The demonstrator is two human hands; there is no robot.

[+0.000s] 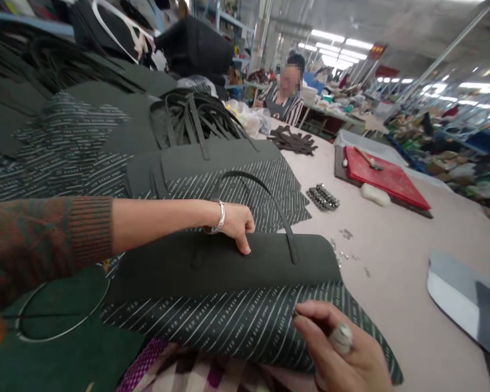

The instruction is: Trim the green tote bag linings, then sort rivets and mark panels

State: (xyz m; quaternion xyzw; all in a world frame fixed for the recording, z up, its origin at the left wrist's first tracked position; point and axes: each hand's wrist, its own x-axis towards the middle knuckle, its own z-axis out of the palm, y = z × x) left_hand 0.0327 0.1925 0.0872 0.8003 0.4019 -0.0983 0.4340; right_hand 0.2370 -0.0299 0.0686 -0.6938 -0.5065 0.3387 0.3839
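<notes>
A dark green bag panel (228,267) with a plain upper band, a striped lettered lower part and a strap handle (275,204) lies in front of me, its lower edge over my lap. My left hand (239,223) is closed on the panel's top edge, thumb on the front and fingers behind, between the handle's ends. Over the striped part, at lower right, my right hand (343,343) pinches thumb and forefinger together. A tiny dark spot shows at those fingertips, too small to name. Something whitish (342,338) sits around or against a finger of that hand.
More panels (237,169) with handles are piled behind and left. On the table (392,261) are metal hardware (322,197), small loose bits (345,234), dark strips (293,140), a red board (386,174) with a hammer (367,159), and a grey-white sheet (465,299). A person (286,100) sits beyond.
</notes>
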